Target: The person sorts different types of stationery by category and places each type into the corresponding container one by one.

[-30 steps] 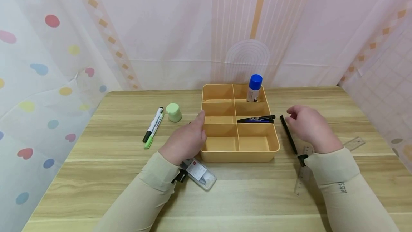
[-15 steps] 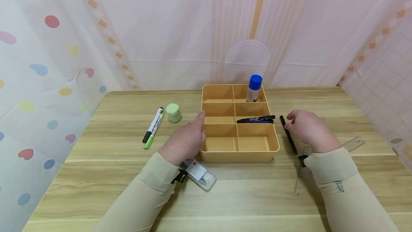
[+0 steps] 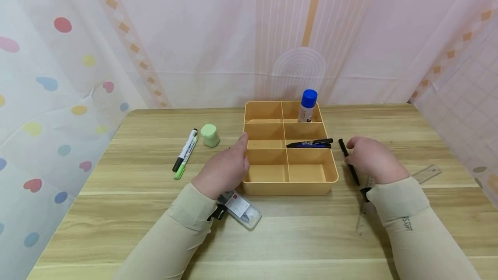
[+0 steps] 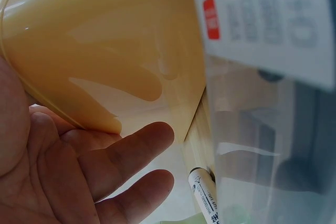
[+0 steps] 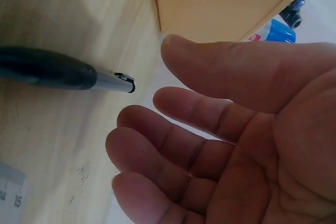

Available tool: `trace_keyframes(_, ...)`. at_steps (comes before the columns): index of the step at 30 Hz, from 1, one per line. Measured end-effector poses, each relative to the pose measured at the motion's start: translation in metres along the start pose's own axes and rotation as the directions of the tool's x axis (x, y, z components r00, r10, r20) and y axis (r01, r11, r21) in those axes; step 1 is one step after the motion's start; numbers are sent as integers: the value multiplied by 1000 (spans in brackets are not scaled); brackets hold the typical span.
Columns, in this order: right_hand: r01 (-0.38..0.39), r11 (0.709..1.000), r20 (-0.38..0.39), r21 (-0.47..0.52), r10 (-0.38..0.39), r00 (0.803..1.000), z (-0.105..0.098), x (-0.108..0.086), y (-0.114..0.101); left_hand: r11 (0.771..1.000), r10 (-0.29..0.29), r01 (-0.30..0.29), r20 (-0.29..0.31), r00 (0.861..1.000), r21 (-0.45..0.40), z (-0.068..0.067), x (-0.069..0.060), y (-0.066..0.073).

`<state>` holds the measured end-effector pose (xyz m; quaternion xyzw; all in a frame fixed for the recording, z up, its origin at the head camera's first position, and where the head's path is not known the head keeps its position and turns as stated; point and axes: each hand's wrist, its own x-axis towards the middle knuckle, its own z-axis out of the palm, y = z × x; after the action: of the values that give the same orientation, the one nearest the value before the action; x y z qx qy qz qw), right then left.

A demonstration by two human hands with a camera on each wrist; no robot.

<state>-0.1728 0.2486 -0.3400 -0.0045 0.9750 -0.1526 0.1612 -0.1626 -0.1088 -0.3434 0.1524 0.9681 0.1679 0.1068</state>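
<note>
A tan six-compartment organizer box (image 3: 288, 188) stands mid-table. At its left side is my left hand (image 3: 223, 170); in the left wrist view some fingers touch the outer wall (image 4: 105, 40), while two others extend loosely. My right hand (image 3: 371, 159) hovers over a black pen (image 3: 353, 174) lying right of the box. In the right wrist view its fingers are loosely bent, apart from the pen (image 5: 47, 69), and hold nothing. Black and blue pens (image 3: 307, 144) lie in the middle right compartment. A blue-capped glue stick (image 3: 307, 106) stands in the back right one.
A white-and-black whiteboard marker (image 3: 184, 150), a green-ended pen (image 3: 180, 171) and a small light-green object (image 3: 210, 135) lie left. A clear plastic case (image 3: 245, 213) sits by the left wrist. Transparent rulers (image 3: 428, 173) lie partly under the right forearm. A patterned curtain (image 3: 202, 33) hangs behind.
My right hand has come slightly nearer the front edge and down over the black pen. The left hand and the organizer box have stayed in place.
</note>
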Motion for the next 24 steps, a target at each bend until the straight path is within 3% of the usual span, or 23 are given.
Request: trace_keyframes(24, 87, 995, 4, -48, -87, 996, 13, 5, 2, 1000, -3, 3, 0, 1000, 8, 0, 0, 0)
